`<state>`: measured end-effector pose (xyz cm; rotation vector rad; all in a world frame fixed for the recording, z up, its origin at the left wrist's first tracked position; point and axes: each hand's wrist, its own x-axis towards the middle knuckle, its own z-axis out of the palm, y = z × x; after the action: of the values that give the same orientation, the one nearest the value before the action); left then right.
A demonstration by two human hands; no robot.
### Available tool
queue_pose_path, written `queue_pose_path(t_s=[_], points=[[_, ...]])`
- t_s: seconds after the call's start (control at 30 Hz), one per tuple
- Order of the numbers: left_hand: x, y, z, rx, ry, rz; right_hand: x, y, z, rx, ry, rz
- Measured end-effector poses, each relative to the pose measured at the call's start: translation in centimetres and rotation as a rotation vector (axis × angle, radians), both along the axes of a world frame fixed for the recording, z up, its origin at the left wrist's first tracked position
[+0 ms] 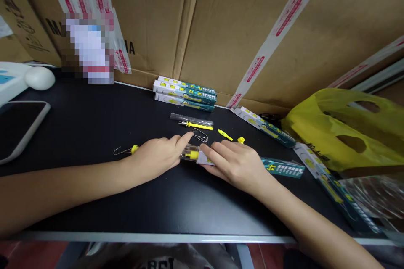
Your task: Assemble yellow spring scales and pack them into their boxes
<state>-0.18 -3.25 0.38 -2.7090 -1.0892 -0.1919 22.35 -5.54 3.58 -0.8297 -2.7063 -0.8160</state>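
My left hand (158, 153) is closed around a transparent tube spring scale (190, 154). The scale's yellow end cap (134, 149) and wire hook (118, 151) stick out to the left of the hand. My right hand (236, 162) grips a slim white-and-teal box (282, 167), lying lengthwise on the table. The tube's right end meets the box's white end between my hands; how far it reaches inside is hidden. Just beyond my fingers lie metal wire hooks (200, 135), a yellow rod (198, 126), a transparent tube (191, 119) and small yellow pieces (225, 135).
Several matching boxes (184, 94) are stacked at the back; others (265, 126) lie to the right. A yellow plastic bag (341, 126) and transparent plastic (375, 195) sit at far right. A phone (20, 128) and white device (19, 77) are left. Cardboard cartons (221, 25) wall the back.
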Motion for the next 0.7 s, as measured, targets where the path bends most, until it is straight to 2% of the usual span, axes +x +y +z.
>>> queue_pose_path(t_s=[0.13, 0.3, 0.53, 0.7], points=[[0.0, -0.6, -0.4, 0.068, 0.067, -0.011, -0.6, -0.2, 0.0, 0.036, -0.020, 0.008], [-0.1, -0.9, -0.6, 0.020, 0.077, -0.038, -0.5, -0.5, -0.5, 0.056, -0.049, 0.005], [0.6, -1.8, 0.0, -0.105, -0.020, -0.079, -1.5, -1.4, -0.8, 0.034, -0.030, 0.054], [0.5, -1.8, 0.2, -0.049, -0.089, -0.150, -1.4, -1.2, -0.6, 0.005, 0.020, 0.046]])
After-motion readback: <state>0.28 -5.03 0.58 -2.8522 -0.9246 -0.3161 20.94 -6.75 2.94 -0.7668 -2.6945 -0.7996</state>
